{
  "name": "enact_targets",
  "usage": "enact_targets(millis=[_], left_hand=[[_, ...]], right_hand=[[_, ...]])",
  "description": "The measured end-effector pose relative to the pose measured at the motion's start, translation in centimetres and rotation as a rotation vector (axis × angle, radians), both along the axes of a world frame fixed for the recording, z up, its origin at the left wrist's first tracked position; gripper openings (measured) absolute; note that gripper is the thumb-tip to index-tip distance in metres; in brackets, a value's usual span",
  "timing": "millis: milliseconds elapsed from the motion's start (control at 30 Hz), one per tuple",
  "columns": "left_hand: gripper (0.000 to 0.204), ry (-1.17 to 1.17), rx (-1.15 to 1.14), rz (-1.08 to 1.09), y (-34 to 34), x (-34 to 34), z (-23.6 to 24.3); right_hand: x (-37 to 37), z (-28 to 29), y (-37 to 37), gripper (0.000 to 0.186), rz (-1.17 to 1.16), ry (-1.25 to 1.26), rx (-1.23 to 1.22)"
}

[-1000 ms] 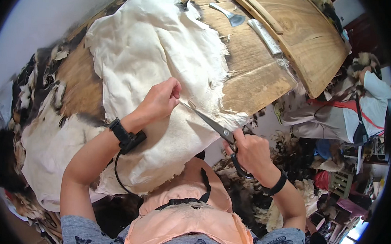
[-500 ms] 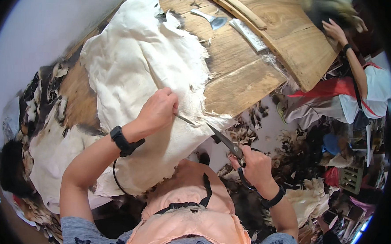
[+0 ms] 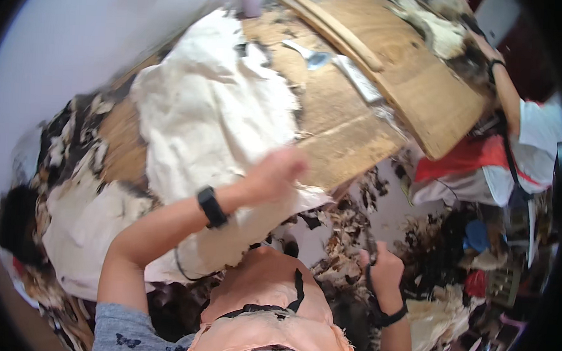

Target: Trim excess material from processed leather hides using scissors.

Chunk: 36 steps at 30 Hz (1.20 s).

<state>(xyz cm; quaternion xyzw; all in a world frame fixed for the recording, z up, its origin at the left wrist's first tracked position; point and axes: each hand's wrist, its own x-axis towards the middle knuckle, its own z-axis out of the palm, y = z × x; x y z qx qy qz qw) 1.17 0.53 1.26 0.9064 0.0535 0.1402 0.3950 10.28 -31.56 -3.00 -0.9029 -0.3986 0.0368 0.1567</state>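
A large white hide (image 3: 205,108) with ragged edges covers the left part of the wooden table (image 3: 339,153). My left hand (image 3: 274,175) is over the hide's right edge, smeared by motion, so its fingers and anything between them are unclear. Below the table edge, to the right, my right hand (image 3: 385,270) grips dark-handled scissors (image 3: 372,247), blades pointing up, off the hide. A second pale hide (image 3: 81,235) lies at the lower left.
A scraper (image 3: 317,61), a white bar (image 3: 353,74) and wooden slats (image 3: 345,33) lie on the table. At right, a co-worker (image 3: 537,132) reaches toward a fur piece (image 3: 444,38). Scraps (image 3: 366,192) litter the floor; blue (image 3: 476,233) and red (image 3: 475,282) items sit beyond.
My left hand has moved right. My right hand has dropped down and right, taking the scissors off the hide. The co-worker's arm has risen to the table, where fur has appeared.
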Motion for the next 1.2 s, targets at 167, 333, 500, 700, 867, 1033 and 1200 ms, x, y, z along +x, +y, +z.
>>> enact_targets(millis=[167, 333, 500, 700, 867, 1033, 1200], left_hand=[[0.015, 0.058, -0.28, -0.488, -6.1, -4.8, 3.6], [0.013, 0.38, -0.08, 0.006, -3.5, -13.8, 2.0], [0.015, 0.257, 0.005, 0.65, -3.5, -25.3, 2.1], [0.013, 0.382, -0.063, 1.038, -5.0, -30.0, 4.1], [0.014, 0.213, 0.015, 1.068, -3.4, -30.7, 3.1], [0.019, 0.412, -0.123, 0.826, -1.3, -32.2, 2.6], [0.022, 0.615, -0.162, 0.615, -0.7, -33.2, 2.6]], right_hand=[[2.4, 0.6, -0.4, 0.023, -0.031, -0.01, 0.126], [3.9, 0.5, 1.5, 0.017, 0.031, 0.1, 0.018], [2.2, 1.8, 6.9, 0.015, 0.273, 0.078, 0.218], [0.4, 1.8, 10.7, 0.023, 0.533, 0.067, 0.087], [-0.8, 2.2, 11.0, 0.026, 0.528, 0.015, 0.096], [-2.2, 4.2, 10.6, 0.022, 0.339, 0.097, 0.065], [-4.6, 4.2, 10.9, 0.021, 0.381, 0.019, 0.024]])
